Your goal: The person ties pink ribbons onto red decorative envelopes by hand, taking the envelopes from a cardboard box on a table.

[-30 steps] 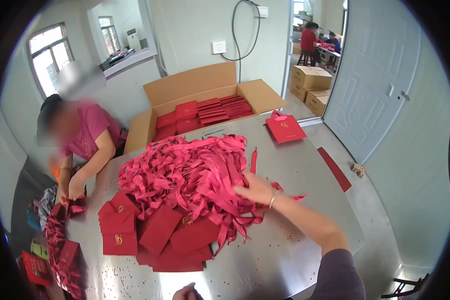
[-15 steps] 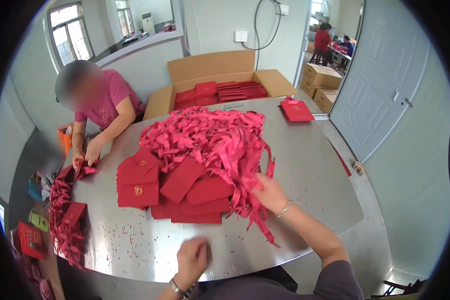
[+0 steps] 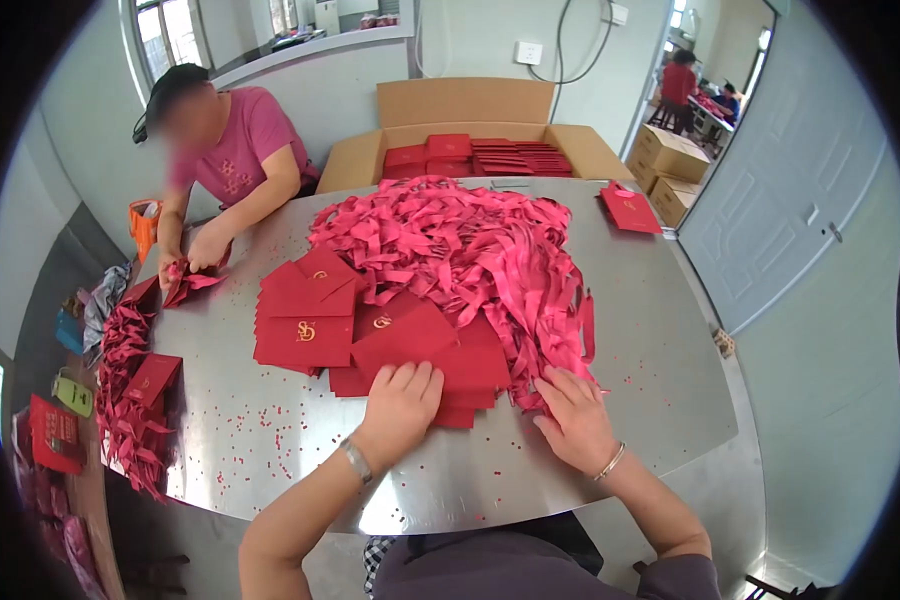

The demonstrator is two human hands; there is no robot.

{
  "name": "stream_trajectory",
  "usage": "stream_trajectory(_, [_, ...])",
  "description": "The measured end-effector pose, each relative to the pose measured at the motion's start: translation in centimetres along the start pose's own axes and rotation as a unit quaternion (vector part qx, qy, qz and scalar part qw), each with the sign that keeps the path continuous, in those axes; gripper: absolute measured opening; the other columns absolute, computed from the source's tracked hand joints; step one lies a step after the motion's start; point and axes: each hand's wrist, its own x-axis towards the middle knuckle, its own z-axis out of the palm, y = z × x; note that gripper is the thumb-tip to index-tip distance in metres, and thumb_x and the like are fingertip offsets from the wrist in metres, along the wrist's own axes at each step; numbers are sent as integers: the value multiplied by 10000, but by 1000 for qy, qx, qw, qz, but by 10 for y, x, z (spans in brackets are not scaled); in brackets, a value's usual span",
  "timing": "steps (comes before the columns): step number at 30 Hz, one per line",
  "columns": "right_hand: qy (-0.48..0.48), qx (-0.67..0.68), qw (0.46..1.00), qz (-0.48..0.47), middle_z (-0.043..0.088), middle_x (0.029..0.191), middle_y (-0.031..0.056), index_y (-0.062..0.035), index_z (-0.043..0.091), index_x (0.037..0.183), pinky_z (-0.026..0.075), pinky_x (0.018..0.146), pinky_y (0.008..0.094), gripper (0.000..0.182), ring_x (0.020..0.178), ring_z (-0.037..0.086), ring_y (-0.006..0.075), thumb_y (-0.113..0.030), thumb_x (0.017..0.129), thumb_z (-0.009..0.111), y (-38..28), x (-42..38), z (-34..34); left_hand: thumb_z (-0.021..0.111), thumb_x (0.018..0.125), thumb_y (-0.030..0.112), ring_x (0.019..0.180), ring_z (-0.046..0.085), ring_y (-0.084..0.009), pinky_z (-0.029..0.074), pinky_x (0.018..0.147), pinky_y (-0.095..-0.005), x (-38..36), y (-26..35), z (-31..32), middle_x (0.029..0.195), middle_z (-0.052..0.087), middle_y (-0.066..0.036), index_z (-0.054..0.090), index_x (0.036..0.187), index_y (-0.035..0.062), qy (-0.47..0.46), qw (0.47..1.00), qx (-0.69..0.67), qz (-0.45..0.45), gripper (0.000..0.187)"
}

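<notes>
My left hand (image 3: 402,405) rests on the near part of a pile of flat red paper bags (image 3: 480,360), its fingers bent over a bag with a gold emblem (image 3: 403,335); the thumb is hidden. To the right, my right hand (image 3: 577,420) lies at the lower ends of the pink-red ribbons (image 3: 545,325), fingers stretched out and thumb apart, touching the ribbon edge. The ribbons form a big tangled heap behind the bags. A neat fanned stack of bags (image 3: 302,338) with gold lettering sits left of my left hand.
Across the metal table (image 3: 660,370), a person in a pink shirt (image 3: 255,145) handles a red bag with ribbon. A cardboard box (image 3: 465,100) of red bags stands behind. One finished-looking bag (image 3: 630,208) lies far right. More ribboned bags (image 3: 130,400) line the left edge; red scraps dot the tabletop.
My left hand has moved up and forward from the table's front onto the bags. My right hand has slid down to the ribbon ends. The view has shifted.
</notes>
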Motion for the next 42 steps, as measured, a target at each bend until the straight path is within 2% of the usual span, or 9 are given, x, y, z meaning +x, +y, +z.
stream_trajectory(7, [-77,105,987,-94,467,1360,181,-85,553,1265,376,1002,457,525,1231,454,359,-247,788,699,-41,2,14,737,723,211,1149,528,-323,408,912,-456,-70,40,-47,1244,567,-143,641,1102,76,59,986,-96,-126,414])
stream_trajectory(11, [-95,85,984,-128,459,1376,165,-109,570,1245,383,995,458,441,1265,438,319,-201,822,652,-50,8,43,698,773,177,1214,461,-388,363,980,-490,-40,10,-42,1298,505,-212,532,1248,17,23,969,-99,-224,527])
stream_trajectory(13, [-93,90,982,-141,467,1366,170,-99,578,1232,389,997,457,426,1277,428,321,-179,818,640,-50,8,52,668,805,168,1200,464,-397,362,992,-472,-37,-12,-20,1291,505,-222,540,1229,9,65,958,-116,-253,471])
stream_trajectory(15, [-80,95,981,-149,496,1337,172,-75,595,1201,401,1002,453,399,1291,422,323,-129,806,597,-52,6,58,641,827,159,1130,518,-365,385,964,-463,-36,-25,-16,1219,565,-194,569,1162,-3,-8,954,-101,-284,380])
stream_trajectory(24, [53,71,994,-67,588,1198,80,-89,641,1089,454,895,407,351,1086,558,269,-59,739,637,-2,-35,5,649,818,93,923,584,-326,448,814,-412,-87,-3,-1,998,626,-167,603,1107,11,8,946,-123,-301,304])
stream_trajectory(26, [6,22,998,-52,614,1154,57,-89,656,1055,460,880,382,335,1055,574,265,-43,724,635,27,-55,-20,643,819,77,915,584,-328,449,819,-426,-94,5,-4,999,629,-151,608,1095,10,71,918,-186,-343,286])
stream_trajectory(29, [-98,-15,993,-66,639,1093,51,-106,664,1051,460,883,371,349,1017,591,263,-43,708,647,26,-73,-39,671,776,59,960,590,-329,455,841,-413,-98,15,-28,1024,640,-143,623,1057,3,28,935,-256,-245,291])
stream_trajectory(38, [-79,45,991,-98,648,1010,6,-167,689,979,450,748,335,326,887,586,199,-107,659,711,18,-67,4,765,664,30,832,579,-291,480,732,-377,-105,36,-41,903,632,-103,656,887,32,40,907,-276,-316,249])
stream_trajectory(42, [-79,56,974,-206,644,990,23,-133,665,933,469,741,342,250,883,600,205,-113,685,682,8,-51,4,769,653,23,771,568,-291,473,693,-379,-102,40,-49,811,613,-87,631,808,45,26,892,-308,-329,209])
